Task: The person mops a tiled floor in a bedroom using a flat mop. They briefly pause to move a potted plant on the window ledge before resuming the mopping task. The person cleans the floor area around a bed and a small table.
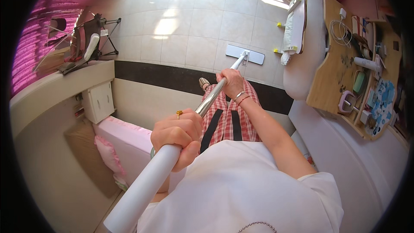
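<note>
A flat mop with a long pole runs slantwise through the view, from the lower left up to its pale rectangular head point(230, 51) lying on the tiles. My left hand point(177, 133), with a gold ring, is closed round the pole just above the thick white handle point(142, 190). Farther down the silvery pole point(211, 100), my right hand point(232, 82) grips it, a bangle and a red cord at the wrist. Beyond my feet, the mop head is level with the floor, joined to the pole by a white swivel.
Light tiles point(202, 26) with sunlit patches meet a dark threshold strip point(159, 72). On the right stand a wooden desk point(321, 84) with many small items and a white rounded seat point(297, 80). A folding chair point(92, 39), white cabinet point(99, 103) and pink bed point(125, 136) are left.
</note>
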The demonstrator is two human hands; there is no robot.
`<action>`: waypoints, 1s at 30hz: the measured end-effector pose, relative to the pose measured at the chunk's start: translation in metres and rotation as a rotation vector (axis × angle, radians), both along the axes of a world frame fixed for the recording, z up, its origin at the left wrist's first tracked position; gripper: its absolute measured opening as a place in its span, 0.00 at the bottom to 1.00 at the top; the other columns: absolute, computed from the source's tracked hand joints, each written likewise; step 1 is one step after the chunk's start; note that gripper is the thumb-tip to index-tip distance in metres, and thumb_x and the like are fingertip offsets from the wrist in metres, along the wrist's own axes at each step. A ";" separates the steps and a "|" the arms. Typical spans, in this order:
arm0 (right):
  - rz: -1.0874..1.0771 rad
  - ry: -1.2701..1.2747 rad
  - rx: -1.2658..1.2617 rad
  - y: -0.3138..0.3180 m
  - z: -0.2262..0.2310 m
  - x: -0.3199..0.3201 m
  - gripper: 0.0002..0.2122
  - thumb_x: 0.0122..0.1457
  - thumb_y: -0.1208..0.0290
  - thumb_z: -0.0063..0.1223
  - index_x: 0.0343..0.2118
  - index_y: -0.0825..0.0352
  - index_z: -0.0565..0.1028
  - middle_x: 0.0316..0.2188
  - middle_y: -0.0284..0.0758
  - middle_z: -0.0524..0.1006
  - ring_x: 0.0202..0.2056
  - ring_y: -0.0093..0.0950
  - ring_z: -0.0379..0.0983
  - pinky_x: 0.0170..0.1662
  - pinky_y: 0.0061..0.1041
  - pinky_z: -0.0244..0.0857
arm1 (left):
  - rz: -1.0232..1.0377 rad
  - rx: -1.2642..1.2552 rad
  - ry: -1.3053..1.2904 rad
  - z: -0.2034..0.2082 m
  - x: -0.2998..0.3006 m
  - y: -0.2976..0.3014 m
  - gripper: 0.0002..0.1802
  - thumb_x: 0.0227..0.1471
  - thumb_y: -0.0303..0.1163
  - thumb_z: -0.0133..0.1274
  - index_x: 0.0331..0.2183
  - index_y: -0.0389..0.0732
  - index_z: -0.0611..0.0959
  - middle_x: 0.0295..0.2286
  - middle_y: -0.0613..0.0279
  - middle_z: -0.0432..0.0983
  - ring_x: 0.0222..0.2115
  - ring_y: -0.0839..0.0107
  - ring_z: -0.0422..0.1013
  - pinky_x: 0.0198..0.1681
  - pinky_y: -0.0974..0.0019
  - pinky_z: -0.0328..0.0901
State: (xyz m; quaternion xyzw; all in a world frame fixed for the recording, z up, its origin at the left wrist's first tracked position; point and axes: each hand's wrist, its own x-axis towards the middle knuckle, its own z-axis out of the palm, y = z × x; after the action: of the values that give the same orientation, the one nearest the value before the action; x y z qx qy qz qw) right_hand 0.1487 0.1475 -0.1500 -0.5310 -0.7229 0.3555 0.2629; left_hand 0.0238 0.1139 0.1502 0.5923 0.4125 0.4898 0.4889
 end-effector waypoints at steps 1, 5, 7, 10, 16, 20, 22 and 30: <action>0.033 0.013 -0.008 0.001 0.002 -0.007 0.13 0.54 0.65 0.56 0.17 0.63 0.72 0.18 0.36 0.74 0.27 0.36 0.73 0.39 0.35 0.64 | 0.059 -0.013 -0.013 0.003 -0.003 -0.003 0.12 0.51 0.26 0.50 0.20 0.43 0.65 0.13 0.68 0.63 0.15 0.73 0.59 0.28 0.61 0.62; 0.104 0.018 -0.022 0.010 0.002 -0.033 0.13 0.54 0.65 0.55 0.17 0.64 0.72 0.18 0.36 0.75 0.27 0.38 0.73 0.40 0.36 0.64 | 0.165 -0.004 -0.125 -0.010 -0.044 -0.010 0.10 0.53 0.28 0.48 0.22 0.44 0.67 0.14 0.68 0.63 0.16 0.75 0.59 0.32 0.62 0.60; 0.144 0.060 -0.067 0.012 0.011 -0.063 0.12 0.54 0.67 0.55 0.17 0.65 0.71 0.18 0.38 0.74 0.27 0.39 0.72 0.40 0.37 0.63 | 0.212 0.037 -0.141 -0.007 -0.072 -0.020 0.10 0.54 0.31 0.49 0.24 0.44 0.67 0.15 0.67 0.64 0.17 0.74 0.60 0.33 0.60 0.61; 0.182 0.188 -0.001 0.018 0.008 -0.122 0.12 0.53 0.69 0.56 0.16 0.65 0.70 0.18 0.39 0.73 0.27 0.41 0.71 0.39 0.38 0.63 | 0.364 0.128 -0.122 -0.003 -0.109 -0.034 0.13 0.56 0.38 0.52 0.26 0.45 0.68 0.17 0.66 0.66 0.21 0.71 0.64 0.40 0.53 0.65; 0.597 0.174 -0.072 0.051 0.008 -0.277 0.11 0.55 0.68 0.54 0.18 0.65 0.72 0.19 0.39 0.73 0.29 0.40 0.70 0.39 0.38 0.63 | 0.567 0.130 0.035 -0.069 -0.218 -0.034 0.16 0.58 0.42 0.53 0.27 0.46 0.67 0.18 0.66 0.65 0.25 0.69 0.66 0.54 0.43 0.61; 0.835 0.086 -0.031 0.056 0.015 -0.386 0.11 0.57 0.66 0.52 0.20 0.63 0.72 0.22 0.35 0.74 0.34 0.36 0.71 0.44 0.35 0.64 | 0.889 0.152 -0.030 -0.080 -0.286 -0.051 0.13 0.60 0.32 0.48 0.25 0.46 0.64 0.16 0.69 0.58 0.21 0.73 0.60 0.49 0.49 0.63; 0.812 0.156 -0.012 0.056 0.005 -0.432 0.11 0.57 0.65 0.52 0.21 0.63 0.72 0.24 0.33 0.74 0.35 0.35 0.71 0.44 0.34 0.64 | 0.902 0.168 0.119 -0.089 -0.317 -0.053 0.12 0.59 0.31 0.47 0.26 0.46 0.63 0.18 0.67 0.60 0.22 0.73 0.63 0.49 0.46 0.65; 0.956 0.163 0.003 0.087 -0.075 -0.560 0.11 0.56 0.66 0.56 0.23 0.66 0.70 0.27 0.37 0.73 0.37 0.39 0.70 0.42 0.35 0.64 | 0.921 0.256 0.394 -0.124 -0.383 -0.038 0.16 0.60 0.42 0.49 0.27 0.45 0.64 0.20 0.66 0.63 0.21 0.72 0.64 0.45 0.48 0.68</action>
State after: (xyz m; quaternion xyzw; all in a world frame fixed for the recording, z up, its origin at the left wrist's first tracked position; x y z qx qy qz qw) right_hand -0.4109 0.2346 -0.2252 -0.1091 -0.8636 0.4757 0.1266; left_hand -0.3594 0.0763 0.0266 0.4855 0.6514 0.5800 0.0590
